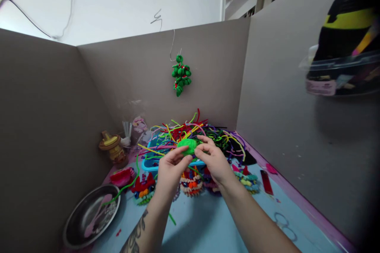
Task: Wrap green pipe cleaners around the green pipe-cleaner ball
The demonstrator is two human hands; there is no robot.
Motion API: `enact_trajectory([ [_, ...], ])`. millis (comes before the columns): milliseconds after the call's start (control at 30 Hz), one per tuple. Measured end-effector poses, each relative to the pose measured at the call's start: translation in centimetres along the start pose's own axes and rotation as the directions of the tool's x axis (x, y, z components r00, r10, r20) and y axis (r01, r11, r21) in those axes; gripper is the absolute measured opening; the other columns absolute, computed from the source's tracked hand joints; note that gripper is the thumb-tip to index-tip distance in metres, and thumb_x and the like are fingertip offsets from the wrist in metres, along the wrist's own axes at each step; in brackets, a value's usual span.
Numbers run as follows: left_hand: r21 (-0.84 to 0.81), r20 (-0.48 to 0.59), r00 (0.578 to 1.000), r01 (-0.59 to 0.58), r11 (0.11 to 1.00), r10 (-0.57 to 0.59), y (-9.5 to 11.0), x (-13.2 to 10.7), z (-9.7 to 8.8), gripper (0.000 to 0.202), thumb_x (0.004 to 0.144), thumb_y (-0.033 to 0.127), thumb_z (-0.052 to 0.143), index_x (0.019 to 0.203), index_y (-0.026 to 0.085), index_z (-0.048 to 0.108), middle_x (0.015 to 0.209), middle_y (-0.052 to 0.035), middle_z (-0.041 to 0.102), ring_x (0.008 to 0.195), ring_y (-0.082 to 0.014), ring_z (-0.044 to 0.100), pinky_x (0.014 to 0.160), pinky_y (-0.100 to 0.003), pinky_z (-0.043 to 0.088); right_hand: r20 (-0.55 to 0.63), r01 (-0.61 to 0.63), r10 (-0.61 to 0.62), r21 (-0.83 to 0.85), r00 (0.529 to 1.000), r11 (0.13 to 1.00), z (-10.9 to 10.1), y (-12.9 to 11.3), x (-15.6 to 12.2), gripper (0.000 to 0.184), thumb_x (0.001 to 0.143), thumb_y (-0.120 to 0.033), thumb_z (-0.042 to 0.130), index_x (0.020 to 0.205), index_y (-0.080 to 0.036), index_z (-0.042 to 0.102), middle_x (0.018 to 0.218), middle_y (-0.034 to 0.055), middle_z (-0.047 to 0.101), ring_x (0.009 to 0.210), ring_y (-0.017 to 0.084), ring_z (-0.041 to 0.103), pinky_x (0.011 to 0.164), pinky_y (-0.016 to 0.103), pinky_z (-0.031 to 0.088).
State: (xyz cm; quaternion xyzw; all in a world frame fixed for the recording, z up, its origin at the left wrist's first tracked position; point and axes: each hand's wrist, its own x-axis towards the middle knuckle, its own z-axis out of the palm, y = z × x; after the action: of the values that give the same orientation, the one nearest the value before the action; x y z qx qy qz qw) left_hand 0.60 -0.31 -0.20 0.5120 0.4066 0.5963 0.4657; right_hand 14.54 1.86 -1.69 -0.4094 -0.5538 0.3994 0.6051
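Observation:
A bright green rounded piece (187,146), apparently coiled from fuzzy pipe cleaner, is held up between my two hands. My left hand (171,168) pinches its left and lower side between thumb and fingers. On the other side, my right hand (214,162) grips its right edge with thumb and index finger. Behind it, a heap of many-coloured pipe cleaners (166,136) fills a blue tray (150,165). Several fuzzy figures stand in a row before the tray, among them an orange and cream one (191,185) and a red-topped one (144,189), partly hidden by my arms.
At left lies a steel bowl (74,225) holding a pink scoop (97,215). Scissors (285,225) and a red flat item (266,182) lie at right. A green ornament (181,73) hangs on the back partition; a holder (341,67) is on the right wall.

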Motion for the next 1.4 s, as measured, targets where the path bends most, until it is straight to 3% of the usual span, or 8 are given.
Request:
enact_trajectory([
  [267,0.108,-0.005,1.000,-0.015,0.994,0.016,-0.7,0.4,-0.3,0.030,0.063,0.030,0.077,0.089,0.014,0.073,0.055,0.0019,0.059,0.044,-0.0060,0.045,0.042,-0.018,0.037,0.018,0.038,-0.036,-0.135,0.999,0.990,0.1,-0.7,-0.3,0.018,0.074,-0.031,0.062,0.061,-0.019,0.063,0.128,0.0094,0.047,0.121,0.028,0.045,0.100,0.041,0.030],
  [433,0.055,-0.042,0.999,0.026,0.998,-0.024,-0.6,0.4,-0.3,0.029,0.063,0.032,0.077,0.085,0.013,0.072,0.056,0.0010,0.062,0.038,-0.0043,0.041,0.036,-0.017,0.031,0.022,0.068,-0.065,-0.163,0.998,0.984,0.3,-0.6,-0.4,0.018,0.075,-0.031,0.062,0.062,-0.019,0.064,0.124,0.0097,0.048,0.120,0.027,0.046,0.101,0.041,0.031],
  [667,-0.004,-0.088,0.996,0.025,1.000,-0.025,0.0,0.4,-0.3,0.030,0.061,0.029,0.078,0.084,0.012,0.072,0.046,0.0051,0.053,0.038,-0.0030,0.036,0.037,-0.016,0.026,0.010,0.148,-0.150,-0.219,0.989,0.964,-0.3,-0.6,-0.1,0.012,0.077,-0.029,0.063,0.072,-0.021,0.068,0.117,0.0086,0.053,0.113,0.026,0.051,0.096,0.042,0.037],
  [767,-0.004,-0.106,0.994,0.026,1.000,-0.026,0.1,0.5,-0.4,0.030,0.060,0.028,0.078,0.083,0.011,0.072,0.046,0.0051,0.053,0.038,-0.0032,0.036,0.037,-0.016,0.026,-0.003,0.295,-0.319,-0.370,0.948,0.881,-0.7,-0.8,0.0,0.008,0.078,-0.021,0.063,0.075,-0.022,0.070,0.107,0.0072,0.057,0.107,0.025,0.052,0.094,0.043,0.038],
  [867,0.005,-0.115,0.993,0.029,1.000,-0.028,0.1,0.7,-0.6,0.030,0.060,0.029,0.078,0.084,0.011,0.072,0.046,0.0049,0.053,0.037,-0.0034,0.036,0.037,-0.017,0.026,0.034,0.432,-0.490,-0.529,0.871,0.730,-1.0,-0.9,-0.1,0.011,0.079,-0.016,0.062,0.079,-0.023,0.071,0.100,0.0074,0.057,0.102,0.025,0.051,0.091,0.043,0.040],
  [1033,0.025,-0.102,0.995,0.027,0.999,-0.024,0.1,0.7,-0.8,0.030,0.061,0.029,0.077,0.085,0.011,0.072,0.044,0.0058,0.050,0.037,-0.0034,0.036,0.038,-0.017,0.026,0.145,0.516,-0.566,-0.634,0.811,0.576,-1.3,-1.0,-0.1,0.012,0.081,-0.014,0.060,0.078,-0.020,0.069,0.081,0.0062,0.056,0.086,0.023,0.050,0.078,0.038,0.044],
  [1200,0.064,-0.091,0.995,0.035,0.997,-0.029,0.1,0.6,-0.9,0.027,0.062,0.027,0.076,0.084,0.012,0.073,0.045,0.0051,0.051,0.038,-0.0040,0.037,0.038,-0.017,0.026,0.160,0.536,-0.538,-0.512,0.827,0.672,-1.2,-1.1,-0.2,0.015,0.083,-0.009,0.054,0.078,-0.019,0.064,0.079,0.0043,0.061,0.080,0.019,0.056,0.076,0.032,0.045],
  [1400,0.011,-0.076,0.995,0.066,0.998,-0.065,-0.1,0.9,-1.0,0.027,0.061,0.028,0.078,0.083,0.013,0.073,0.042,0.0061,0.048,0.036,-0.0041,0.035,0.037,-0.018,0.024,0.078,0.419,-0.422,-0.366,0.903,0.831,-0.7,-1.6,-0.7,0.013,0.083,-0.016,0.055,0.074,-0.021,0.064,0.077,0.0025,0.062,0.077,0.018,0.059,0.071,0.030,0.045],
])
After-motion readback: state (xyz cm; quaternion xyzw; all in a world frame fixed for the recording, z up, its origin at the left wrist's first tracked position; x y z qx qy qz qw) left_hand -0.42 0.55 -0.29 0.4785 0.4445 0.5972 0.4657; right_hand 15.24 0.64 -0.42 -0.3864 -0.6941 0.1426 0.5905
